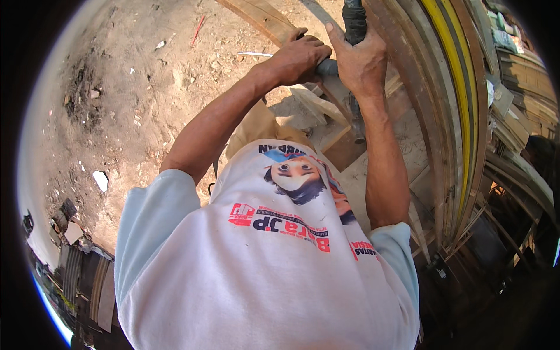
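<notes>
Head view: we see a dark tool [354, 26] up high, a bit right of the middle, in front of the body. The right hand [363, 63] is curled round its black wrapped grip, thumb up along the side; most of its fingers are hidden. The left hand [298, 57] is bent round a short black bar [328, 67] just beside it. We cannot tell how bar and tool join.

We think the tool is hard, stiff and a bit heavy, so two hands suit it. The wrap looks like the best place to hold, less slippery than bare metal. A brown plank [256, 17] lies near the left hand, and long boards [417, 87] stand to the right.
</notes>
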`<state>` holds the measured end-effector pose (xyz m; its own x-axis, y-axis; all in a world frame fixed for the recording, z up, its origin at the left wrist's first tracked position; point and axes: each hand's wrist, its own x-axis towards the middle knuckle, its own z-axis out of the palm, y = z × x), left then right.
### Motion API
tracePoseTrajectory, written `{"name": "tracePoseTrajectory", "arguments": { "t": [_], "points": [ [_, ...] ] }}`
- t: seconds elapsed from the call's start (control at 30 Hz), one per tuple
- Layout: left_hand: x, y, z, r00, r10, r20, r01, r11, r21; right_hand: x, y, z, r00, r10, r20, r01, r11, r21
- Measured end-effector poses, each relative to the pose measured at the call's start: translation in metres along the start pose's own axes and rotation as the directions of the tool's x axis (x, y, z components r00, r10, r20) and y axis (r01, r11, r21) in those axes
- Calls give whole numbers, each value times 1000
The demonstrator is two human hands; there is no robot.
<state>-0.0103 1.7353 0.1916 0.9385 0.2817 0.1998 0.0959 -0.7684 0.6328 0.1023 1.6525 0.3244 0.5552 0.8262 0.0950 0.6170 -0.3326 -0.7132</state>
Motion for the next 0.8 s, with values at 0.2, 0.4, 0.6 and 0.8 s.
{"name": "tracePoseTrajectory", "arguments": {
  "t": [0.2, 0.4, 0.6, 0.8],
  "points": [
    [1, 1, -13, 992, -59, 109, 61, 998, -16, -45, 17, -39, 947, -62, -316, 123, 976, 178],
    [-4, 1, -21, 990, -69, 121, 63, 997, 47, -58, 66, -95, 919, 252, -303, 63, 665, 744],
    [4, 9, -19, 992, -84, 98, 91, 994, -63, -41, 74, -107, 914, 320, -248, 19, 578, 816],
    [-1, 9, -11, 994, -80, 80, 84, 995, -51, -33, 29, -73, 927, 167, -336, 19, 873, 488]
  ]
}}
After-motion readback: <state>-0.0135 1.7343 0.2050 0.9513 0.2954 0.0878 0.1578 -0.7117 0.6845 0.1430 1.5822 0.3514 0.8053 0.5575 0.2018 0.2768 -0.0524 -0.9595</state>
